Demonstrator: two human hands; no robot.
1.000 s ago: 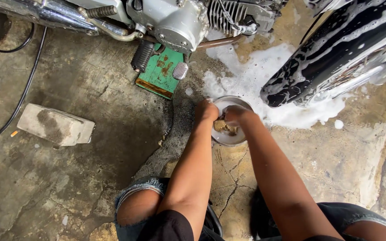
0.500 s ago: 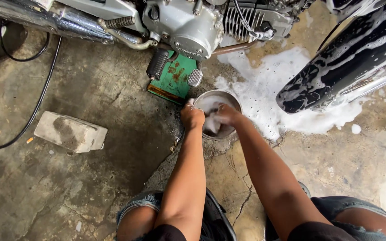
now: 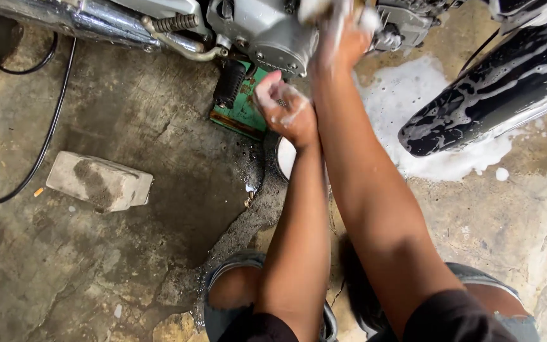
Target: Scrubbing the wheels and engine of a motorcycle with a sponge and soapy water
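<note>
Head | cracked wet concrete floor, foam | right hand fingers clamped on soapy sponge

soft, even daylight, fairly bright; shadows faint, darkest under the motorcycle engine; mild glare on the chrome exhaust pipe and white foam; the raised right hand is motion-blurred; the edges bend slightly

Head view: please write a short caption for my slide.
Soapy right hand scrubs a motorcycle engine; left hand hovers above a metal bowl.
</note>
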